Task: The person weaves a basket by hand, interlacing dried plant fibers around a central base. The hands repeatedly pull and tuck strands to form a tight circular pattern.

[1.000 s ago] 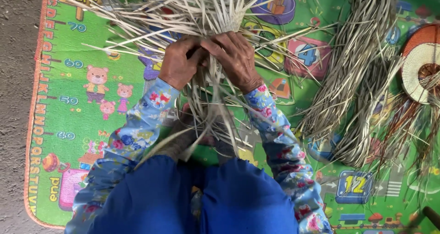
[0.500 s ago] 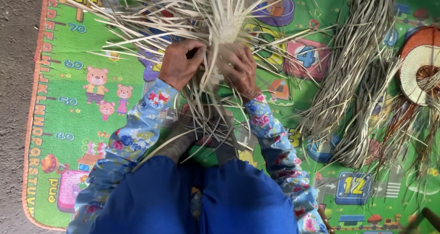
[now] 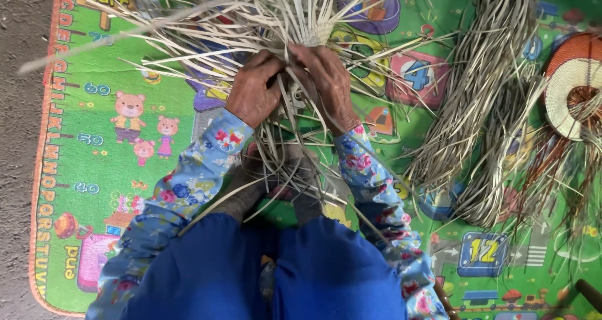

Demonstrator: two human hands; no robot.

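View from above of a person seated on a bright green children's play mat [image 3: 125,188] printed with cartoon bears, shapes and number tiles. The mat lies on a grey floor [image 3: 15,169], which shows along the mat's left edge.

Near the middle of the mat's far edge, both hands work a fan of pale straw strips [image 3: 251,19] that spreads out towards the far left and far right. The left hand [image 3: 254,94] is curled shut, its fingers clamped on a bunch of the strips. The right hand [image 3: 326,81] sits just beside it, touching it, fingers bent and pinched around strips at the same spot. A small woven patch [image 3: 320,32] of the straw shows just beyond the fingertips. Loose strip ends trail back from the hands towards the person's lap.

Both arms wear blue sleeves [image 3: 188,188] with a flower print, and blue trousers [image 3: 269,276] fill the near edge of the view.

Towards the mat's right side, well apart from the hands, lies a long bundle of grey-green straw [image 3: 483,100], running from the far edge down towards the near right. At the right edge rests a round woven disc [image 3: 574,85], cream with an orange rim and a brown centre, with loose strands hanging from it.
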